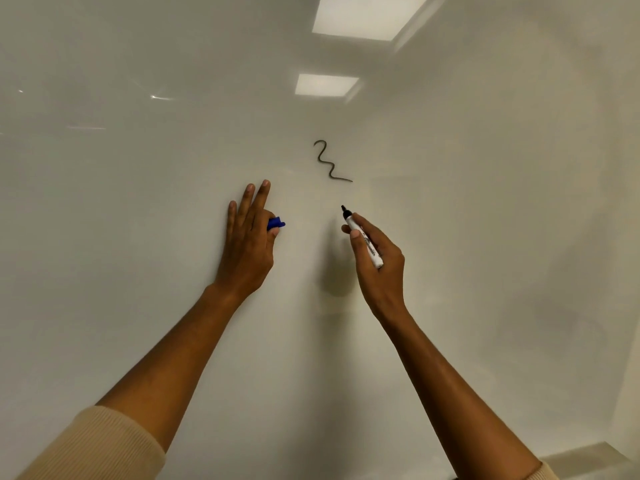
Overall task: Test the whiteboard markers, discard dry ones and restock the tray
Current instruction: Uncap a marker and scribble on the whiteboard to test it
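The right grip [375, 258] pinches an uncapped whiteboard marker [363, 239], tip toward 11 o'clock below a dark squiggle [329, 162] on the whiteboard [138, 237]. At 9 o'clock, the left grip [247, 244] holds a blue cap [276, 224].

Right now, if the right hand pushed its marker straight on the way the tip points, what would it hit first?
Probably the glossy white whiteboard, just below the dark squiggly line. The right hand aims the uncapped white marker up-left; its distance from the board is unclear.

reflected ceiling lights [367, 15], cream sleeve [97, 445]
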